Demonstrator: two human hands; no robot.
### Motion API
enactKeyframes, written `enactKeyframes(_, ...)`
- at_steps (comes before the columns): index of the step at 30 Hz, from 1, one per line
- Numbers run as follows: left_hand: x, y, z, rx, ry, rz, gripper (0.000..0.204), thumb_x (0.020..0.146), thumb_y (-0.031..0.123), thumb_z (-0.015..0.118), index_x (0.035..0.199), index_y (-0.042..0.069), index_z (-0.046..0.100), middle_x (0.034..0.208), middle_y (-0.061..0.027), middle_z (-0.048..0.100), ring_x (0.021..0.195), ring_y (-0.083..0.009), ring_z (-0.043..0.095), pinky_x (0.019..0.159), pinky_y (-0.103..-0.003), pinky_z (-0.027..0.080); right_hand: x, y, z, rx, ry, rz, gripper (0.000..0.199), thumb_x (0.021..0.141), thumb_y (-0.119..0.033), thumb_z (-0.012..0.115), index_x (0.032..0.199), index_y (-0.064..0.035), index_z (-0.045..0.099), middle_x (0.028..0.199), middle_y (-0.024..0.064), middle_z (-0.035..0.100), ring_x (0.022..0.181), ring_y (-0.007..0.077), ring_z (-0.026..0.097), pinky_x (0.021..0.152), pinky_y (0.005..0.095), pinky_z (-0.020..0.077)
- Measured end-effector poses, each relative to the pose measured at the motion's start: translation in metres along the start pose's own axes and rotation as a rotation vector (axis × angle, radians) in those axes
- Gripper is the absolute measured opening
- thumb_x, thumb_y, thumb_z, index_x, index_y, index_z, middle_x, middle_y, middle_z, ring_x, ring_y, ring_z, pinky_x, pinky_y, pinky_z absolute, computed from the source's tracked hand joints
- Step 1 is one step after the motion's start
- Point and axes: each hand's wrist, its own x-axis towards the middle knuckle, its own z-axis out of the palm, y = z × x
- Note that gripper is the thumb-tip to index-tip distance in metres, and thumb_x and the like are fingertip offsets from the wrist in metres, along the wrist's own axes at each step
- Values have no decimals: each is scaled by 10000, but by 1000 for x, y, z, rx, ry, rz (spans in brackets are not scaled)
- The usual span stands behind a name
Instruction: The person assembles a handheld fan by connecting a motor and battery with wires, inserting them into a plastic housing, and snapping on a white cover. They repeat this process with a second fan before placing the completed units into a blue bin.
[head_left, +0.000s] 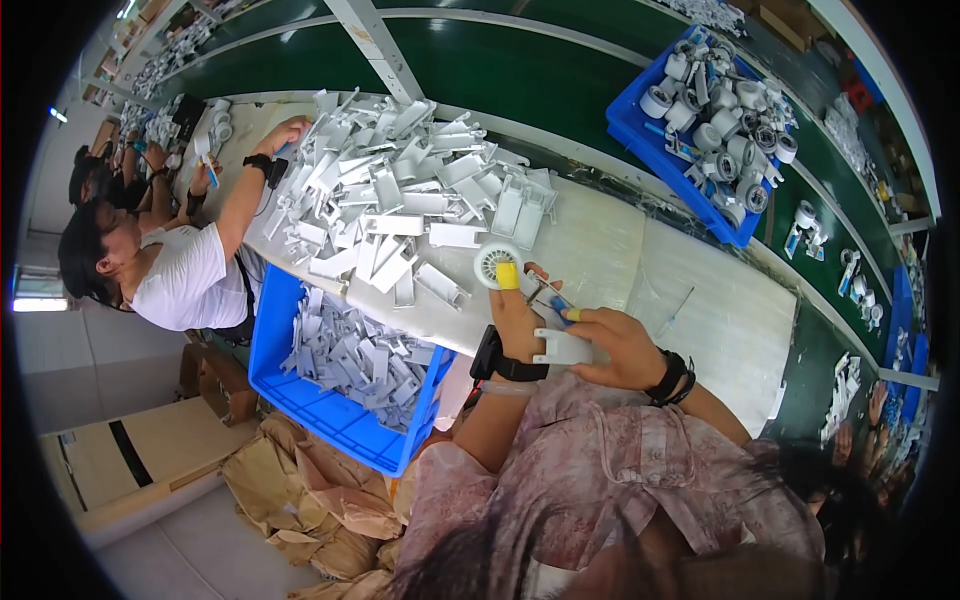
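Note:
My left hand (516,322), with yellow tape on a finger, is closed round a part with a round white spoked wheel (495,262) at its far end. A narrow metal-looking piece (545,297) with some blue on it runs from this hand toward the right one. My right hand (622,347), also taped at a fingertip, is closed, its thumb and fingers at a white plastic channel-shaped piece (563,347). Its taped fingertip meets the blue bit of the narrow piece. Fingers hide how the parts join. A large heap of white channel-shaped pieces (400,190) lies left of my hands.
A blue bin (262,350) of similar white pieces stands at the near left. Across the table sits a blue crate (625,115) of white wheel assemblies on a green conveyor (530,65). A thin tool (675,312) lies at right. Another person (170,265) works at far left.

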Motion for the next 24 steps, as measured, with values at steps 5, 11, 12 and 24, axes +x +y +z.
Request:
enactKeyframes(5,-3,0,-1,-39,-54,-57,347,999,399,446,1120,80,511,941,-59,578,849,-172,579,787,-400,537,-2,2,-7,-89,-170,-98,513,689,-217,764,1141,-59,581,1269,120,546,1016,305,600,807,383,512)
enactKeyframes(11,-7,-1,-2,-77,-86,-145,327,993,400,461,1125,106,516,938,-56,575,854,-165,573,793,-394,525,7,-7,-36,37,-392,-12,489,709,-221,758,1134,-60,578,1273,121,540,962,261,619,763,374,526)
enactKeyframes(12,-7,-1,-3,-78,-75,-160,326,992,401,463,1124,107,517,937,-55,574,856,-164,574,794,-394,525,9,-12,-44,174,-395,99,486,723,-218,763,1142,-62,576,1255,122,542,929,244,624,751,359,526)
enactKeyframes(24,-8,-5,4,-101,-113,-30,318,1010,327,479,1177,56,471,993,-82,587,836,-160,566,752,-289,456,13,-10,-14,85,166,370,480,713,-151,813,1132,-44,604,1173,117,555,797,193,615,695,297,511)
